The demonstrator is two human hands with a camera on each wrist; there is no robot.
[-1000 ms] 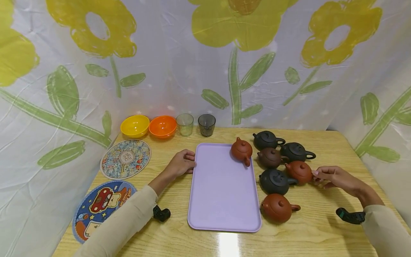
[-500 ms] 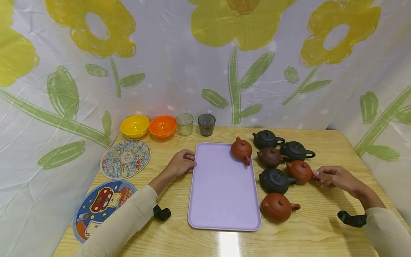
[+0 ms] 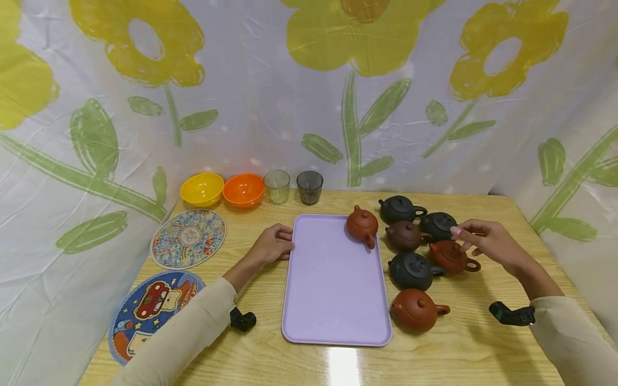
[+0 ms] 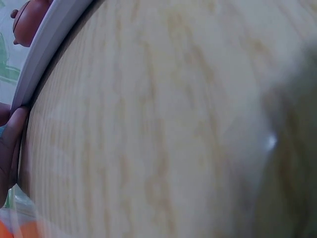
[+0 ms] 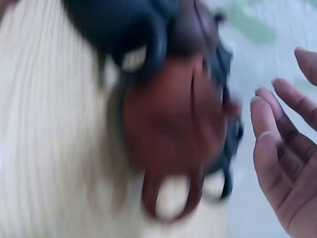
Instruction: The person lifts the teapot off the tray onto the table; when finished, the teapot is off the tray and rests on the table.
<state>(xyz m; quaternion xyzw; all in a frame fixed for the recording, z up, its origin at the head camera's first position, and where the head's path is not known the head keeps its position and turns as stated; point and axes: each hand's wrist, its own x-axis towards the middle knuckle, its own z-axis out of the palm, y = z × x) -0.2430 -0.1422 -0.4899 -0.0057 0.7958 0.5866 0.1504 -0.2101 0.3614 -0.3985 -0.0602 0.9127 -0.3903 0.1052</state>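
On the left, my left hand point(image 3: 271, 246) holds the edge of the lilac tray point(image 3: 338, 289); the left wrist view shows fingers on both sides of the tray rim point(image 4: 47, 52). My right hand point(image 3: 494, 247) hovers by a reddish-brown teapot point(image 3: 449, 257), its fingers spread and holding nothing. In the right wrist view that teapot point(image 5: 171, 121) shows its loop handle, with the fingers point(image 5: 265, 116) off to the right of it. Behind the hand stands a black teapot point(image 3: 436, 226), partly covered. Another reddish teapot point(image 3: 362, 224) sits at the tray's far right corner.
Right of the tray cluster a dark brown teapot point(image 3: 403, 236), black teapots point(image 3: 410, 272) point(image 3: 398, 209) and a nearer reddish teapot point(image 3: 415, 311). At the back left are a yellow bowl point(image 3: 203, 190), an orange bowl point(image 3: 243, 191) and two glasses point(image 3: 277, 187). Round mats point(image 3: 188, 238) lie left.
My right hand has let go of the reddish teapot's handle and moved up and left over it. The teapot's handle now shows. My left hand has stayed at the tray edge.
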